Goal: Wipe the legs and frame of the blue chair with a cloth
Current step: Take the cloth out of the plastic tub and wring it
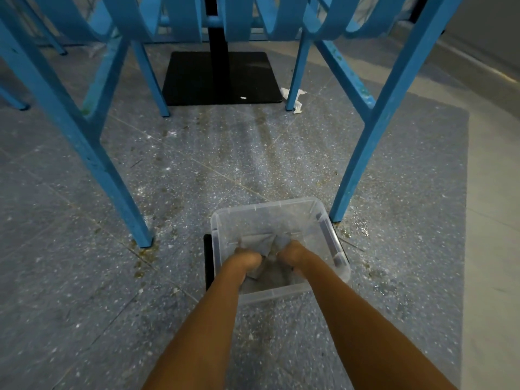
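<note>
A grey cloth (267,246) lies bunched inside a clear plastic tub (270,212) on the floor, low in the middle of the view. My left hand (249,258) and my right hand (292,256) are both down in the tub, each closed on a part of the cloth. The blue chair stands over the tub: its near right leg (363,164) lands just right of the tub, its near left leg (92,164) stands further off to the left. Its seat straps hang along the top edge.
A black table base (197,80) and post sit beyond the chair. A crumpled white tissue (295,98) lies by the far right leg. The speckled floor has brown stains and wet spots near both near legs. A black object shows under the tub's left side.
</note>
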